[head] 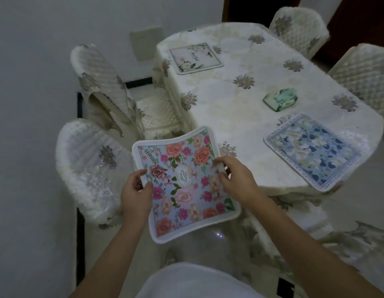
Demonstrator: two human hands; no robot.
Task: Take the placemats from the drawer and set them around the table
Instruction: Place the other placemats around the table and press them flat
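Three placemats in view. Item one: pink-flowered placemat (184, 183), held in the air between both hands, beside the table's near-left edge. Left hand (135, 194) pinches its left edge, thumb on top, fingers curled beneath. Right hand (236, 179) grips its right edge, fingers curled over the rim. Item two: blue-flowered placemat (311, 151), flat on the table (229, 108), right of the right fingers. Item three: white placemat (195, 58), flat at the far end, well beyond the fingers. Green packet (280, 99) lies just beyond the blue one. Covered chair (90, 168) stands left of the left fingers.
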